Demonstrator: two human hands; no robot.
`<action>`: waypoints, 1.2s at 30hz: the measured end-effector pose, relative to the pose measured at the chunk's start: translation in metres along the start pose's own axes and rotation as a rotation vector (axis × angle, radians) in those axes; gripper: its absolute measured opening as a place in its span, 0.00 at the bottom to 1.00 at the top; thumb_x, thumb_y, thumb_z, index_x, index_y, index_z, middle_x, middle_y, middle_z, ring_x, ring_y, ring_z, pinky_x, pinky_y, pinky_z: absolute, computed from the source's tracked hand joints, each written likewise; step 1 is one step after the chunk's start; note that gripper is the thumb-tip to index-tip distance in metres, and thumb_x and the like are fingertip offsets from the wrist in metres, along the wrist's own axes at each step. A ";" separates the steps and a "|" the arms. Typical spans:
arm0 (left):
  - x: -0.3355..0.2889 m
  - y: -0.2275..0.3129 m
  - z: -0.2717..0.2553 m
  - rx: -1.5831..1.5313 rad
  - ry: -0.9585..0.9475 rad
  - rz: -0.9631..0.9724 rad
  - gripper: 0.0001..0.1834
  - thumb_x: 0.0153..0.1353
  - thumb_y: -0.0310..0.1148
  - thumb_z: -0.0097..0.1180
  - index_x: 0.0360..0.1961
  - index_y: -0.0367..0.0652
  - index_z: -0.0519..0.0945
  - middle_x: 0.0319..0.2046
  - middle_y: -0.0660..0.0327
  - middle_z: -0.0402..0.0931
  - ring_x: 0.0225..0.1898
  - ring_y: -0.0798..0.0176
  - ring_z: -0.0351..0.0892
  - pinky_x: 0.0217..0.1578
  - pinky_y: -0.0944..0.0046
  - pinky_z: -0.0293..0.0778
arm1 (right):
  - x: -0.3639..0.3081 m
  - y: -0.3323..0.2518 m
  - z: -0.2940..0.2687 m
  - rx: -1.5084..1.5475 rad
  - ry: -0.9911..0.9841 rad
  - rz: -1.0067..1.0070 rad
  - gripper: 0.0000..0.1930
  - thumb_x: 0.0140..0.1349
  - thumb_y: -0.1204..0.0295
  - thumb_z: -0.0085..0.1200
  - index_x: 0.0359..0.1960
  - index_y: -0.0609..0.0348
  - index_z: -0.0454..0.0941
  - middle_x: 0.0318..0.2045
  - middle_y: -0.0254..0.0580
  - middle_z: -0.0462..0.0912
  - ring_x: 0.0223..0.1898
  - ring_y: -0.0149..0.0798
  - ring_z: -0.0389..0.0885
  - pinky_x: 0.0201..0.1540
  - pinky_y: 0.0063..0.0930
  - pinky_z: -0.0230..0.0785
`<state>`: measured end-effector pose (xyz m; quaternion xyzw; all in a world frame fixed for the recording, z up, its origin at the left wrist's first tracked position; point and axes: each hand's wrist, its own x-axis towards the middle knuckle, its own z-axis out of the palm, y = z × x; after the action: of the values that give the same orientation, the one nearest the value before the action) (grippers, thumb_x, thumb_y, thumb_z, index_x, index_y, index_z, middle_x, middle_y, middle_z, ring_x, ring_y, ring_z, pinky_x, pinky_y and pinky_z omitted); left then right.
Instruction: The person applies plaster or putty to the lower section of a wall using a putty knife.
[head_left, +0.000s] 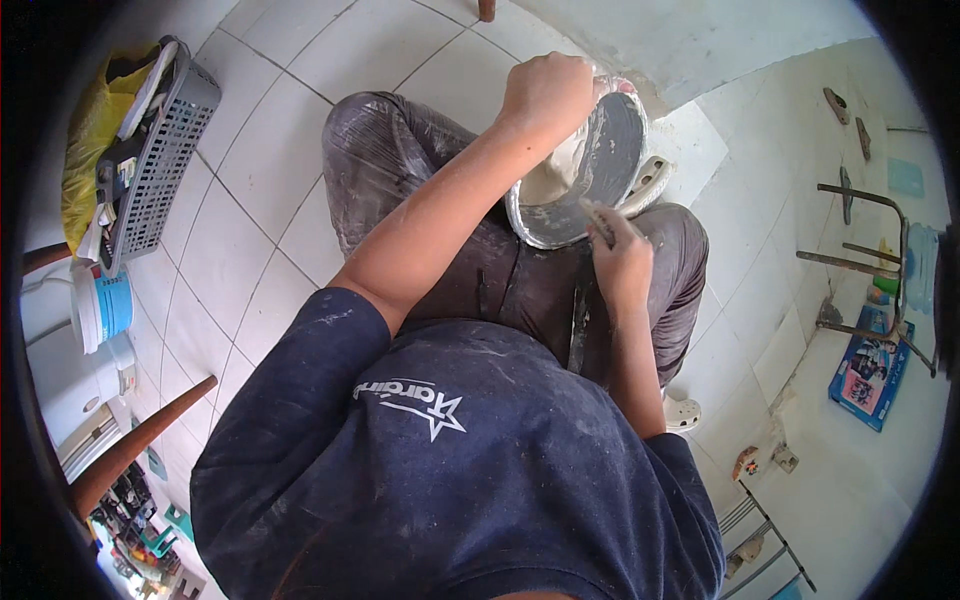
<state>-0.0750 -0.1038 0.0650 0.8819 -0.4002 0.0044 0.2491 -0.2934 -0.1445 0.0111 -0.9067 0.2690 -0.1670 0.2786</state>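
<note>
A dark grey bucket [617, 150], smeared with white paste, stands tilted between my legs with its mouth facing me. Pale wet paste [552, 178] lies inside on its left. My left hand [550, 92] is closed at the far rim, seemingly gripping it; the fingers are mostly hidden behind the knuckles. At the near right rim, my right hand [622, 262] is closed round a small, pale, flat scraper-like tool [598, 220], whose tip points toward the bucket's mouth. The exact kind of tool is unclear.
A grey plastic basket [165, 165] with a yellow bag stands at the left, above a blue-and-white tub [103, 305]. A wooden leg [150, 440] juts in lower left. Rightward are a metal frame [880, 270], a blue box [868, 375] and a pale clog [682, 414].
</note>
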 end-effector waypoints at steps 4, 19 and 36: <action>-0.003 0.000 0.001 -0.002 0.070 0.052 0.32 0.58 0.61 0.47 0.21 0.40 0.81 0.17 0.52 0.78 0.23 0.50 0.81 0.25 0.56 0.77 | 0.001 -0.011 -0.012 0.046 -0.051 0.169 0.14 0.55 0.72 0.59 0.44 0.60 0.80 0.33 0.56 0.82 0.36 0.54 0.82 0.39 0.38 0.73; 0.000 0.005 -0.008 0.029 -0.107 -0.005 0.22 0.63 0.49 0.46 0.29 0.41 0.82 0.25 0.50 0.80 0.30 0.47 0.81 0.32 0.52 0.76 | -0.010 0.004 0.004 0.009 0.002 0.071 0.15 0.58 0.71 0.58 0.47 0.60 0.79 0.32 0.57 0.82 0.35 0.49 0.83 0.37 0.33 0.73; -0.001 -0.116 0.051 -0.372 -0.103 -0.285 0.36 0.60 0.63 0.45 0.32 0.33 0.79 0.20 0.49 0.75 0.27 0.48 0.76 0.34 0.55 0.70 | -0.016 0.020 -0.031 1.098 0.106 0.723 0.22 0.68 0.56 0.45 0.42 0.67 0.79 0.23 0.29 0.76 0.18 0.19 0.65 0.17 0.13 0.51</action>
<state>-0.0029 -0.0609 -0.0305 0.8675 -0.2779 -0.1494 0.3845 -0.3280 -0.1616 0.0211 -0.4761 0.4457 -0.2203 0.7254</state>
